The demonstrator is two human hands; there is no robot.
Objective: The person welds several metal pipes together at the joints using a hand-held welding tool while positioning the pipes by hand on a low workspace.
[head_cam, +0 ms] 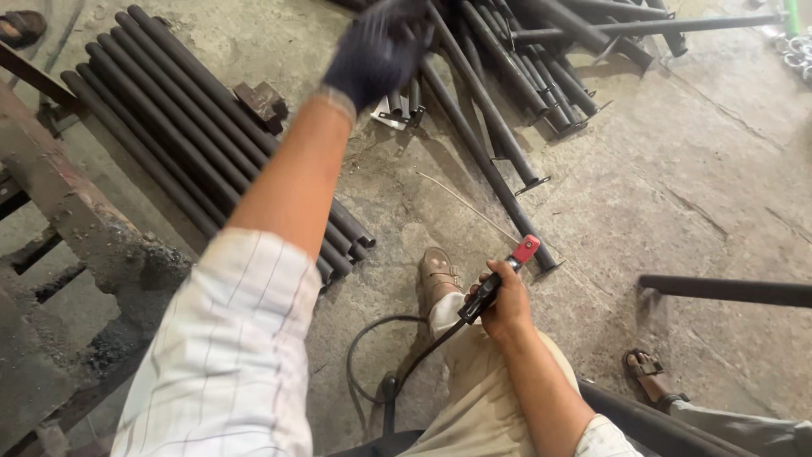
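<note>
My left hand point(378, 49), in a dark glove, reaches far forward over the heap of dark metal pipes with welded end plates point(499, 127); its fingers curl near one pipe's upper end, and whether it grips it is unclear. My right hand point(506, 298) rests on my knee and is closed on a welding electrode holder point(495, 283) with a black handle and a red tip. A black cable point(381, 355) runs from the holder down to the floor. A thin welding rod point(465, 206) lies on the concrete nearby.
A neat row of plain dark pipes point(169, 118) lies at left beside a rusty steel frame point(59, 195). A small rusty block point(262, 100) sits on that row. Another pipe point(727, 290) lies at right. Another person's sandalled foot point(650, 372) is at lower right.
</note>
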